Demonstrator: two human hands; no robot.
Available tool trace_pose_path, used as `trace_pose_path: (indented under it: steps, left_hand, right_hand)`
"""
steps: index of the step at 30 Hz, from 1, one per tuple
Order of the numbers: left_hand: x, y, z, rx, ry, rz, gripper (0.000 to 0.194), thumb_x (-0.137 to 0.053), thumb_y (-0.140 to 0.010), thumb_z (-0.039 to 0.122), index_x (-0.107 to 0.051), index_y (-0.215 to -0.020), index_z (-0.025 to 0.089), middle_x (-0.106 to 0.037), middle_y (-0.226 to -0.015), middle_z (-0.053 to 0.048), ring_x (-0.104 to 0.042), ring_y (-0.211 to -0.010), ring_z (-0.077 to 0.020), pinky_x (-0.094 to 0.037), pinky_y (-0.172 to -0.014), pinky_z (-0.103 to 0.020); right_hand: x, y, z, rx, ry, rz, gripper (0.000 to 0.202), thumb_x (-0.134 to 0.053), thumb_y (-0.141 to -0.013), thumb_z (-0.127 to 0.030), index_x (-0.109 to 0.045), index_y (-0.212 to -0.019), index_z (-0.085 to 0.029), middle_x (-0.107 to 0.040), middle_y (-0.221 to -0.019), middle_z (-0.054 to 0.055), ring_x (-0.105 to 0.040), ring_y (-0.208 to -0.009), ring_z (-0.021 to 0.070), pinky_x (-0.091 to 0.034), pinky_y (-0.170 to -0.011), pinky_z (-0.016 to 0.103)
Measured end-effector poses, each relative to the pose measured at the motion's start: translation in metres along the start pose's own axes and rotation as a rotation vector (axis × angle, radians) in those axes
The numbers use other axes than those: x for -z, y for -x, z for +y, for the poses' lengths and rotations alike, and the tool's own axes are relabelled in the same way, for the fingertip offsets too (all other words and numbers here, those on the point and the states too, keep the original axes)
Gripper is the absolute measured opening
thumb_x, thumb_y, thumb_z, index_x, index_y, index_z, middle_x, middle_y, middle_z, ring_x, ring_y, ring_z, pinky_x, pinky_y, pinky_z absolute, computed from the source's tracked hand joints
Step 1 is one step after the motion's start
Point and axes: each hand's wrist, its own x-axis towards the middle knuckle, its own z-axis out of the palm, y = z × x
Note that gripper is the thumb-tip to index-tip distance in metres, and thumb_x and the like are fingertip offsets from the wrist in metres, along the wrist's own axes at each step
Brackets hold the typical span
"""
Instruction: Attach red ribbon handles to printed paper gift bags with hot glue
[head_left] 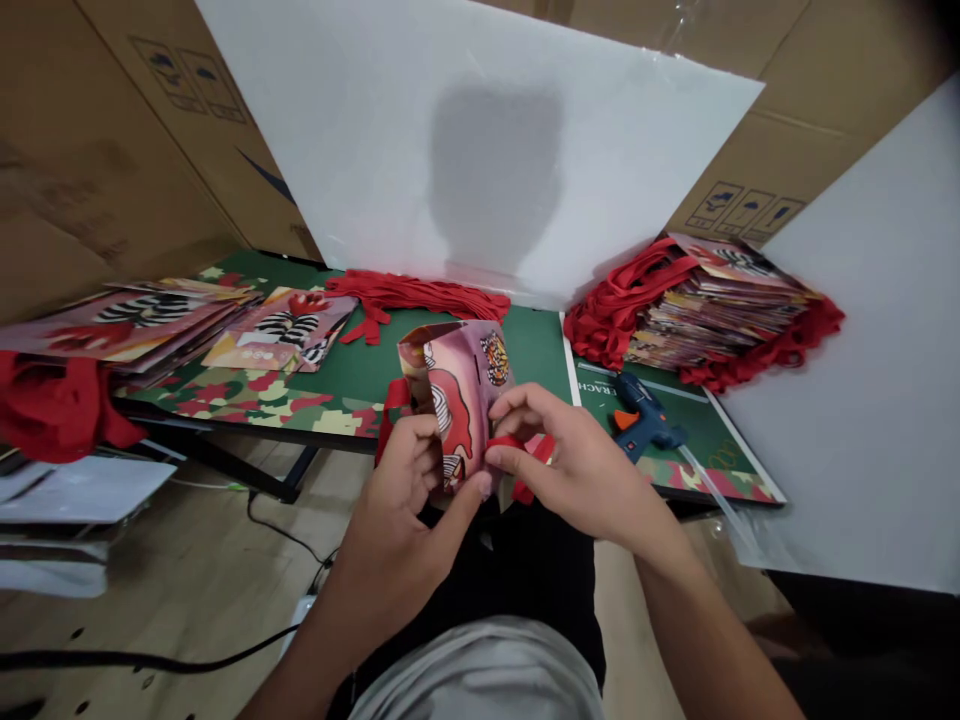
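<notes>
The left grip [409, 525] clasps a printed bag [457, 395], held above the lap [525, 560] at the near edge of the surface [544, 350]; the right grip [574, 460] pinches a red strap [506, 441] at the bag's right side. Left to right lie a printed stack [142, 320], a flat printed piece [289, 330], bundled red ribbons [427, 296], a blue glue gun [645, 415] and a red-strapped pile [720, 315].

Both hands [409, 508] [577, 455] sit close together, fingers [525, 397] curled, thumbs [461, 510] angled inward
</notes>
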Motion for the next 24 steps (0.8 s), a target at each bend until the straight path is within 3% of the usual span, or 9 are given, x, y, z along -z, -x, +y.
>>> trace_pose_path:
  steps: [6,8,11,17,24]
  left_hand:
    - [0.016,-0.013,0.000,0.043,0.043,0.008,0.032,-0.082,-0.086,0.030,-0.058,-0.105,0.024,-0.068,-0.083,0.002,-0.070,-0.074,-0.0137,-0.062,-0.069,-0.022]
    - [0.026,-0.019,-0.004,0.033,0.022,0.022,0.035,-0.084,-0.084,0.028,-0.057,-0.106,0.024,-0.068,-0.084,0.002,-0.069,-0.077,-0.0127,-0.061,-0.073,-0.020]
    - [0.043,-0.029,-0.012,0.022,0.019,0.033,0.042,-0.088,-0.080,0.027,-0.056,-0.108,0.023,-0.067,-0.087,0.003,-0.067,-0.081,-0.0112,-0.059,-0.076,-0.018]
    - [0.059,-0.043,-0.021,0.078,0.092,0.101,0.057,-0.095,-0.067,0.029,-0.052,-0.103,0.023,-0.066,-0.084,0.004,-0.064,-0.074,-0.0114,-0.056,-0.068,-0.019]
    - [0.066,-0.049,-0.031,0.163,0.115,0.179,0.069,-0.101,-0.055,0.033,-0.054,-0.103,0.022,-0.069,-0.083,0.003,-0.066,-0.074,-0.0124,-0.056,-0.069,-0.021]
  right_hand:
    - [-0.003,-0.006,0.014,-0.059,-0.076,-0.006,0.019,-0.080,-0.095,-0.028,-0.066,-0.106,-0.022,-0.070,-0.092,-0.004,-0.063,-0.080,0.0140,-0.048,-0.075,0.025]
    - [0.007,-0.003,0.021,-0.096,-0.019,-0.080,0.014,-0.076,-0.099,-0.033,-0.072,-0.100,-0.020,-0.069,-0.090,-0.003,-0.059,-0.078,0.0138,-0.045,-0.072,0.025]
    - [0.032,0.010,0.039,-0.150,0.015,-0.159,0.026,-0.069,-0.104,-0.041,-0.074,-0.092,-0.018,-0.062,-0.081,-0.004,-0.052,-0.073,0.0136,-0.039,-0.067,0.025]
    - [0.079,0.055,0.072,-0.278,0.016,-0.038,0.050,-0.068,-0.102,-0.059,-0.066,-0.074,-0.018,-0.049,-0.072,-0.003,-0.042,-0.069,0.0139,-0.033,-0.064,0.028]
    - [0.123,0.116,0.083,-0.409,0.164,0.165,0.042,-0.077,-0.093,-0.063,-0.080,-0.083,-0.023,-0.065,-0.078,0.004,-0.056,-0.073,0.0206,-0.045,-0.065,0.032]
